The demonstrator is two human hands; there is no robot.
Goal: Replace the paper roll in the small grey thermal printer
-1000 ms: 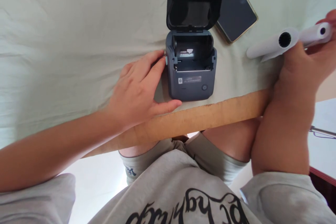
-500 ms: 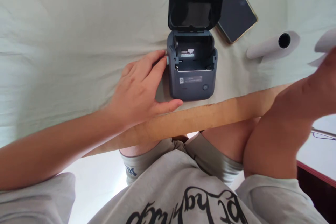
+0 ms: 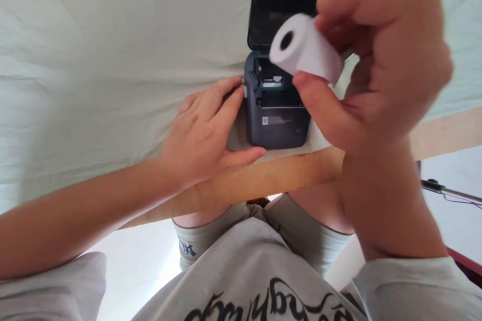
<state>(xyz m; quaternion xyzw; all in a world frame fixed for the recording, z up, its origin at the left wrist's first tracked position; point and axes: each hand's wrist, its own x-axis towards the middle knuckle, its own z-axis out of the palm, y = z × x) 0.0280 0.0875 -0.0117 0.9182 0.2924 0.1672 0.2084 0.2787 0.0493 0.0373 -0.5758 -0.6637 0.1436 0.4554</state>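
Note:
A dark grey label printer [image 3: 278,130] sits near the table's front edge, its black lid [image 3: 269,17] tipped up and back. My left hand [image 3: 199,133] lies beside it with fingers spread; two fingertips touch or almost touch its left side, and the thumb extends past its front left corner. Between the thumb and fingers of my right hand [image 3: 395,60] is a small white paper roll [image 3: 318,55]. The roll is above the right part of the printer's open bay, tilted, with its dark core hole facing left. My right hand and the roll hide part of the bay and lid.
Pale cloth [image 3: 113,60] covers the table. A bare wooden strip [image 3: 263,175] forms its front edge, just in front of the printer, above my legs. A thin metal rod [image 3: 452,190] shows low at the right. My right hand hides most of what lies behind it.
My right hand has come in from the far right, bringing a white paper roll over the printer. My left hand stays at the printer's side. The view has shifted slightly.

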